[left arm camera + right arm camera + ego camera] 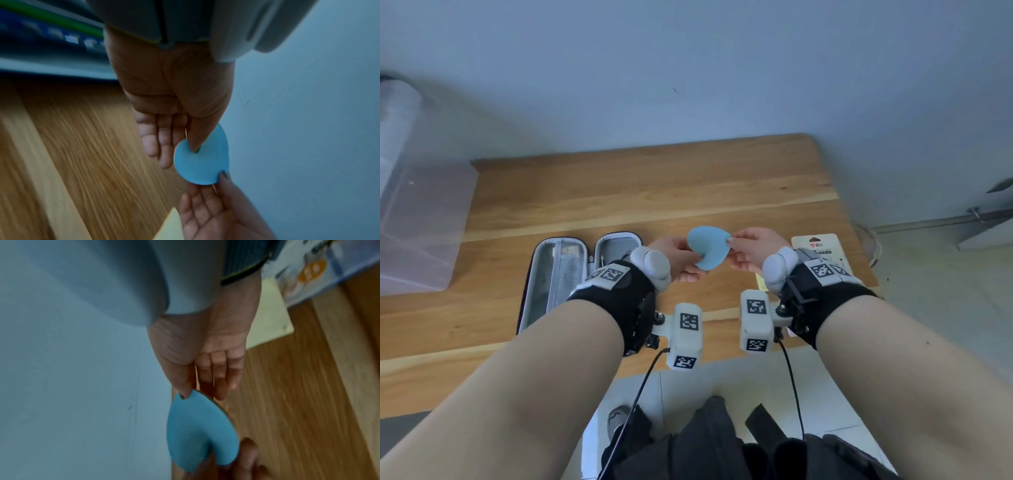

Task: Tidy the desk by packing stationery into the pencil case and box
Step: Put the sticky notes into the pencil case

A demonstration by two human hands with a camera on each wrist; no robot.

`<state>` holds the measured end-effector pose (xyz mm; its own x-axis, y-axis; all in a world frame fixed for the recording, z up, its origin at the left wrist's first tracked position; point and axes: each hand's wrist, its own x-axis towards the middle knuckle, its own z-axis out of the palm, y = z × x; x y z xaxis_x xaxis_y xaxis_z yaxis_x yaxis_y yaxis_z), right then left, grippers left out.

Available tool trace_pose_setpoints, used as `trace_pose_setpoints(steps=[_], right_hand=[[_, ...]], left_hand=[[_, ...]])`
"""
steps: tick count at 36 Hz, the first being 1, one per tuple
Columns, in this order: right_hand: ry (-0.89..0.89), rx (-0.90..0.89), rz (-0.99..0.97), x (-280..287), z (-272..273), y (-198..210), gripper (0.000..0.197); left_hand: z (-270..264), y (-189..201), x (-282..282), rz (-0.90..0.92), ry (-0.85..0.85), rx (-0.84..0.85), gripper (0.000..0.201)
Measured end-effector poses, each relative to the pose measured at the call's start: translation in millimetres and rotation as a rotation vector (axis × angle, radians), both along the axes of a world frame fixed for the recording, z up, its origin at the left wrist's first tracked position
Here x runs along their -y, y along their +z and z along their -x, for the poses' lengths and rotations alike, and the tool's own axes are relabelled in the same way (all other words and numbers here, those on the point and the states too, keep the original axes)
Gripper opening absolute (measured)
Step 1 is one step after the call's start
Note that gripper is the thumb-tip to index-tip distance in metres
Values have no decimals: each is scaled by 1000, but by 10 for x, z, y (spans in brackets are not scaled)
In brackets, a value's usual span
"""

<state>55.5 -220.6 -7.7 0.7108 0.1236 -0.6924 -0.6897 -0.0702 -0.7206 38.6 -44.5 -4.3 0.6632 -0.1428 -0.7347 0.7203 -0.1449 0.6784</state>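
A blue heart-shaped sticky-note pad [709,250] hangs in the air above the wooden desk [654,185], held between both hands. My left hand [688,256] pinches its notched end with thumb on top [193,142], the other fingers straight beneath. My right hand [733,245] pinches the pointed end; in the right wrist view the thumb of that hand [183,392] lies on the pad [197,431]. The grey pencil case [558,274] lies unzipped and wide open on the desk, left of my left wrist.
A clear plastic box [421,219] stands at the desk's left end. A carded stationery pack [816,245] lies by my right wrist, with a pale yellow note pad [267,313] beside it. A wall is behind the desk; the floor and a dark bag lie below.
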Motion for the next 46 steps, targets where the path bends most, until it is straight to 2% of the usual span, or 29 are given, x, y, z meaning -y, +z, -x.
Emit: trace_pose_setpoints(steps=[6, 8, 10, 12, 13, 15, 20, 25, 33, 37, 40, 41, 43, 46], right_hand=[[-56, 19, -62, 26, 109, -66, 8], [22, 61, 5, 33, 136, -68, 9], [157, 106, 112, 45, 155, -51, 10], [290, 146, 212, 51, 167, -20, 4], [349, 171, 257, 57, 180, -7, 2], [433, 217, 338, 57, 193, 9, 15], [519, 272, 359, 53, 208, 119, 18], [483, 247, 393, 219, 248, 109, 15], [320, 298, 234, 436, 293, 201, 8], [93, 284, 207, 699, 346, 273, 17], [-84, 201, 343, 1059, 392, 290, 28], [-82, 159, 411, 1181, 419, 287, 30], [47, 101, 565, 1415, 498, 314, 32], [198, 46, 675, 1700, 641, 349, 24]], left_hand=[[55, -3, 72, -101, -209, -35, 13], [60, 32, 72, -89, -201, -8, 8], [47, 5, 51, -72, -128, 20, 13], [43, -16, 33, -64, -108, 51, 12], [53, -25, 34, -79, -129, 68, 12], [72, -21, 41, -120, -196, 98, 15], [61, 29, 121, -190, -308, 109, 19], [103, 90, 250, -150, -276, 88, 17], [91, 230, 402, -37, -225, 124, 10], [23, 384, 654, -94, -242, 193, 10], [-9, 428, 982, -161, -251, 237, 11], [-7, 427, 1099, -183, -257, 253, 12], [8, 418, 1346, -231, -290, 273, 13], [54, 385, 1700, -268, -340, 284, 14]])
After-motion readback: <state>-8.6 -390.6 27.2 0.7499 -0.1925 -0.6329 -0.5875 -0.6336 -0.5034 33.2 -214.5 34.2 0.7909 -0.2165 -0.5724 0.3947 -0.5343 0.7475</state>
